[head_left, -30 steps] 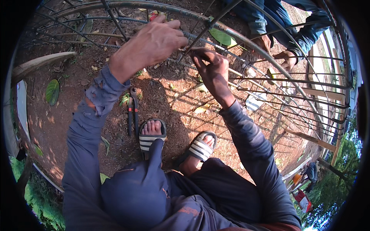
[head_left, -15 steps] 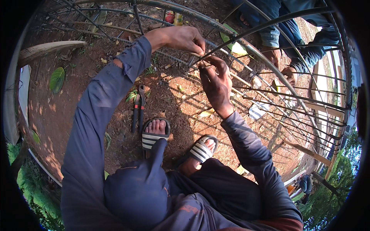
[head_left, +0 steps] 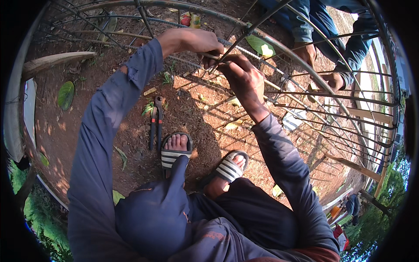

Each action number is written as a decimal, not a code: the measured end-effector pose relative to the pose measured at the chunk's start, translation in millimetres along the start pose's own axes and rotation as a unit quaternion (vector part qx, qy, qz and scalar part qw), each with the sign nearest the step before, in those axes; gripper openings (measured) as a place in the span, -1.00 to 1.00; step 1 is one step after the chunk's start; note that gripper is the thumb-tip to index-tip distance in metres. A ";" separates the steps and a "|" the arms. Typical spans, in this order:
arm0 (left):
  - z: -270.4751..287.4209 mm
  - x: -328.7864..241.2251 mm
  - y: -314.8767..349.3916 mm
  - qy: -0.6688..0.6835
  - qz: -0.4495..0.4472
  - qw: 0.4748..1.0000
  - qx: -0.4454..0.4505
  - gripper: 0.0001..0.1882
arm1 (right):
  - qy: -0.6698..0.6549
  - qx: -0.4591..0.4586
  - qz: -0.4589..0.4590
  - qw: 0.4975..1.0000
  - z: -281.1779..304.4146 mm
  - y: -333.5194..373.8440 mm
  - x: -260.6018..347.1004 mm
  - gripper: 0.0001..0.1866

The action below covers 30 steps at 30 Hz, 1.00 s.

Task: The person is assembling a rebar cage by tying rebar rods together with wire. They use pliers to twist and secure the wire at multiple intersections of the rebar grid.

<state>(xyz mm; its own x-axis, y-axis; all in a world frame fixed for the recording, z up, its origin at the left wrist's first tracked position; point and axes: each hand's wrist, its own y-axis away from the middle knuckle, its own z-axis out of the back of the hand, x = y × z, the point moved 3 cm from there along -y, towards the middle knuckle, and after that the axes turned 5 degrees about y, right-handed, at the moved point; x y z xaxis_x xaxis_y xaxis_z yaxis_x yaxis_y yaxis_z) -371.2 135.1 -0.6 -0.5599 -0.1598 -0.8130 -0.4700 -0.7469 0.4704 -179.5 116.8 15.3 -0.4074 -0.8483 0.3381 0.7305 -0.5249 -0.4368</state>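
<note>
Both my hands meet at a crossing in a long cage of steel rebar [head_left: 244,21]. My left hand [head_left: 196,43] reaches in from the left, its fingers curled round a thin lengthwise bar beside a slanting stirrup [head_left: 238,40]. Just right of it, my right hand [head_left: 245,81] is closed, thumb and fingertips pinched against the joint where stirrup and bar meet. Whatever lies between those fingertips is too small to make out. On the soil below rest pincers [head_left: 158,105] with black and red handles, near my left sandal [head_left: 176,153].
Across the cage a co-worker's hands [head_left: 334,81] are at the bars. Wooden planks [head_left: 353,167] lie at right, and a weathered timber [head_left: 56,61] juts in at left. A striped pale cloth or wrapper [head_left: 293,120] and fallen leaves [head_left: 65,96] lie on the ground.
My hands have moved slightly left together at the crossing, and the left fingers now curl lower round the bar. The co-worker's hands have shifted a little. The pincers lie as before.
</note>
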 end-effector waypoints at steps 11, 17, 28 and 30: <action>-1.8 0.1 -3.4 0.109 0.045 0.993 0.014 -0.61 | 0.067 0.130 0.050 0.988 0.9 -5.5 7.8 -0.41; 0.7 4.9 3.2 0.072 0.050 0.994 -0.060 -0.61 | 0.084 0.183 0.063 0.977 1.7 -13.1 9.1 -0.55; -91.7 24.4 62.1 0.319 0.020 0.883 -0.344 -0.73 | 0.028 0.145 0.037 0.988 2.2 -12.6 -1.1 -0.70; -104.5 32.3 51.4 0.441 -0.020 0.848 -0.295 -0.76 | 0.011 0.153 0.035 0.987 0.8 -14.5 0.6 -0.74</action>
<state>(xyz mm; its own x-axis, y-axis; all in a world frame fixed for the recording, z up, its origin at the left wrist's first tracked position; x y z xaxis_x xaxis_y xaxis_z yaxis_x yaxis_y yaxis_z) -342.1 24.2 -38.5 0.2979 -0.3521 -0.8873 0.0918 -0.9146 0.3937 -189.8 123.9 22.4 -0.3592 -0.8851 0.2960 0.8877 -0.4219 -0.1843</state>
